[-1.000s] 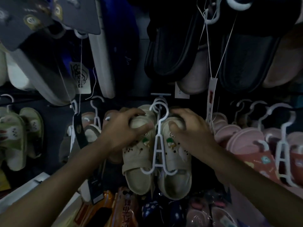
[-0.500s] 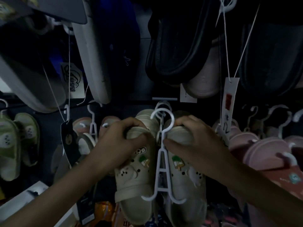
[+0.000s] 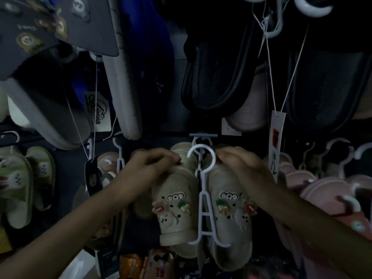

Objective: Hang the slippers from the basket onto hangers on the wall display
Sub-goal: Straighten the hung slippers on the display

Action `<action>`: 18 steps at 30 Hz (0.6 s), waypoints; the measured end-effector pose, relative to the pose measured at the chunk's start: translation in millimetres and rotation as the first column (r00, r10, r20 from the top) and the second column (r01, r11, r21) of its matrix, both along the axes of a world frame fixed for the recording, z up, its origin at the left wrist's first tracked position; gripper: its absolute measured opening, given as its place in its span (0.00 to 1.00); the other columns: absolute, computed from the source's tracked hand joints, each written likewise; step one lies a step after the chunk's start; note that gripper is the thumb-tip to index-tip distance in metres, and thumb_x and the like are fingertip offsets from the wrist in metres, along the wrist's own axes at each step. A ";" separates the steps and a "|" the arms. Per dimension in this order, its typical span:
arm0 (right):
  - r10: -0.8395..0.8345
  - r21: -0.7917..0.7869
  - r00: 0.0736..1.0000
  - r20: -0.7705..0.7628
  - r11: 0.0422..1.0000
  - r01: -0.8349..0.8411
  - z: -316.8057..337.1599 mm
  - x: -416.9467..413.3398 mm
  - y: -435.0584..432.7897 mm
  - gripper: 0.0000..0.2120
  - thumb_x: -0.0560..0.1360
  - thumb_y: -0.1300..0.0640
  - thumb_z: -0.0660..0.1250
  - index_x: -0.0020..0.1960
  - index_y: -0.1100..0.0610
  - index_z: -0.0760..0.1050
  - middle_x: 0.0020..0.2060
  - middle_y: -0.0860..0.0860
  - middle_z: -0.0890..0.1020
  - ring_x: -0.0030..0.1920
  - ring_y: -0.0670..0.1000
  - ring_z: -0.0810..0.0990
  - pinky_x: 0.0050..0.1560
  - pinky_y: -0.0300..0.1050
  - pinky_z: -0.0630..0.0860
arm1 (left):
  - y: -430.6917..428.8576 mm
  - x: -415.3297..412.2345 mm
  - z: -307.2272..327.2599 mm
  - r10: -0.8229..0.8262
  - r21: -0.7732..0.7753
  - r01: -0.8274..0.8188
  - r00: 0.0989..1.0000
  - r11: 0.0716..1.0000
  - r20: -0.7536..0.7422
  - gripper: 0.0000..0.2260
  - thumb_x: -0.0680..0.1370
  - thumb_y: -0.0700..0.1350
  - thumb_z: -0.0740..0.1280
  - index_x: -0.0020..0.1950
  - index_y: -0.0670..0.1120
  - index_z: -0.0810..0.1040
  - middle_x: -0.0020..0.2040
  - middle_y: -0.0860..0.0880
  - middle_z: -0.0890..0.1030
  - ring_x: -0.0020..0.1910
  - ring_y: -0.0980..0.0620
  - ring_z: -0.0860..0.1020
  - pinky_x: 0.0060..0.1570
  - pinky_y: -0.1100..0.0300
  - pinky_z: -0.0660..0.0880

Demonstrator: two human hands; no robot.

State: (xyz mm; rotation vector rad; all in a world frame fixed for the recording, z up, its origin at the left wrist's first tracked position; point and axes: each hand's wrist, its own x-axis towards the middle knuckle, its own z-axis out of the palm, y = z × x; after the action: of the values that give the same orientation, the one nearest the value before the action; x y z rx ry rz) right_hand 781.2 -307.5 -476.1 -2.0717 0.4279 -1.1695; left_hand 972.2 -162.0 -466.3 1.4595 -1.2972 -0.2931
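At the wall display (image 3: 178, 81), left hand (image 3: 153, 170) and right hand (image 3: 243, 170) curl fingers (image 3: 168, 157) over beige charm-studded clog slippers (image 3: 175, 208) on a white plastic hanger (image 3: 203, 198). Judged step: hanging. Next, seat its hook on the grey wall peg (image 3: 203, 135).

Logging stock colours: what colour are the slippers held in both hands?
The slippers are beige with cartoon charms, clearest in the head view.

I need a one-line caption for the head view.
Left hand and right hand hold beige slippers on a white hanger at the wall display.
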 end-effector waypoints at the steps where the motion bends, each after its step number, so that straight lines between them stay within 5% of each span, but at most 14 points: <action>1: 0.024 0.016 0.999 -0.045 1.000 -0.023 5.3 1.9 -1.8 0.14 0.81 0.52 0.64 0.46 0.42 0.87 0.49 0.46 0.87 0.54 0.47 0.83 0.53 0.33 0.73 | -3.3 3.6 3.9 0.020 -0.012 -0.020 1.000 1.000 0.011 0.09 0.83 0.45 0.68 0.54 0.46 0.87 0.51 0.51 0.88 0.53 0.57 0.85 0.56 0.62 0.80; 3: 0.070 0.045 0.993 -0.094 0.997 -0.066 15.3 2.5 -10.7 0.23 0.83 0.57 0.62 0.38 0.35 0.85 0.44 0.37 0.87 0.49 0.36 0.83 0.52 0.32 0.75 | -11.0 13.5 11.3 0.054 -0.032 -0.053 0.997 0.998 0.046 0.06 0.82 0.43 0.70 0.54 0.47 0.87 0.50 0.50 0.88 0.52 0.57 0.85 0.51 0.68 0.79; 6: 0.089 0.105 0.990 -0.107 0.991 -0.078 27.1 7.8 -31.7 0.20 0.81 0.64 0.63 0.40 0.45 0.86 0.40 0.40 0.87 0.45 0.38 0.84 0.48 0.28 0.76 | -27.8 29.7 19.3 0.030 0.005 -0.031 0.993 1.000 0.116 0.07 0.80 0.40 0.73 0.54 0.51 0.86 0.53 0.49 0.88 0.52 0.59 0.85 0.54 0.65 0.79; 11: -0.044 0.084 0.974 -0.224 0.994 0.064 37.2 30.9 -59.9 0.11 0.78 0.59 0.71 0.43 0.43 0.83 0.47 0.44 0.85 0.58 0.50 0.83 0.64 0.45 0.76 | -57.1 50.4 27.3 -0.007 0.214 -0.045 0.971 0.976 0.238 0.21 0.67 0.57 0.84 0.58 0.58 0.85 0.56 0.55 0.87 0.57 0.59 0.84 0.63 0.57 0.80; 15: -0.103 -0.042 0.900 -0.424 0.995 0.094 40.5 35.4 -70.0 0.05 0.72 0.53 0.79 0.45 0.47 0.84 0.47 0.48 0.87 0.52 0.50 0.85 0.57 0.47 0.81 | -66.2 50.3 22.9 -0.086 0.295 0.009 0.964 0.956 0.252 0.17 0.73 0.47 0.81 0.61 0.53 0.85 0.55 0.58 0.86 0.52 0.66 0.83 0.49 0.71 0.78; 18: -0.202 -0.167 0.825 -0.528 0.977 0.133 35.5 34.7 -71.4 0.13 0.69 0.48 0.80 0.50 0.49 0.81 0.48 0.48 0.85 0.51 0.49 0.84 0.54 0.47 0.81 | -65.6 54.7 17.9 -0.113 0.271 0.044 0.963 0.962 0.244 0.15 0.75 0.45 0.79 0.62 0.50 0.85 0.56 0.55 0.87 0.54 0.63 0.84 0.53 0.67 0.79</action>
State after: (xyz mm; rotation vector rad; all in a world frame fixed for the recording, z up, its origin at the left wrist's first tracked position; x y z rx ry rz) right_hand 815.9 -378.9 -440.6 -2.5104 0.8394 -0.6873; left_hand 1026.9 -227.6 -448.4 1.7161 -1.5760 -0.3478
